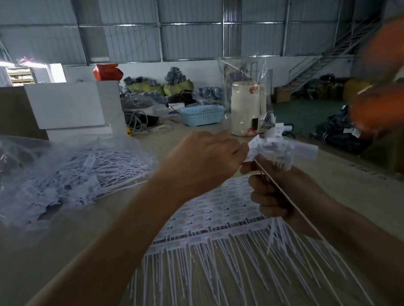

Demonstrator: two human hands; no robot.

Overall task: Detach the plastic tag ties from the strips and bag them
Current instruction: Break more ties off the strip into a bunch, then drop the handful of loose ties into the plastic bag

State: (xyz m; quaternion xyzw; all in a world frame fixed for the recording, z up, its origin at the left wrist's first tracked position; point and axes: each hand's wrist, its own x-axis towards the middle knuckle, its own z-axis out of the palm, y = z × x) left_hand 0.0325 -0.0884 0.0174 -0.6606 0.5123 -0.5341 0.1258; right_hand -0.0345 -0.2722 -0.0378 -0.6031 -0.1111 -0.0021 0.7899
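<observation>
A bunch of tag ties (276,147) is clamped in the fisted right hand (282,193) while one tag is pinched by the left hand (204,162); light, springy plastic, judged best gripped near the heads

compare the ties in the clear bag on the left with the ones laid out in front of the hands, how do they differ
The ties in the clear bag lie loose in a tangled heap; the ties on the strips lie flat in neat joined rows, tails pointing toward the camera. The bagged ones sit inside plastic; the strip ones lie bare on the table. Both are white plastic with tags.
</observation>
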